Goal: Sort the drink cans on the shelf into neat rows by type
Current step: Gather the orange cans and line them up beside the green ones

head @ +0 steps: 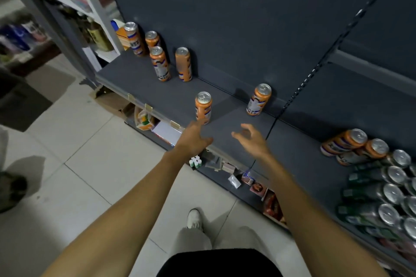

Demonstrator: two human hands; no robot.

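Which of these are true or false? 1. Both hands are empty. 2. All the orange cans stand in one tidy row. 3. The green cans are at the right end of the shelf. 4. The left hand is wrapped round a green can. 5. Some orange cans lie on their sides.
1. True: the left hand and right hand hold nothing.
2. False: the orange cans are scattered, four at the left, one near the front edge, one near the back panel.
3. True: the green cans are packed there.
4. False: it is open, reaching toward the front orange can.
5. True: the tipped orange cans lie beside the green ones.
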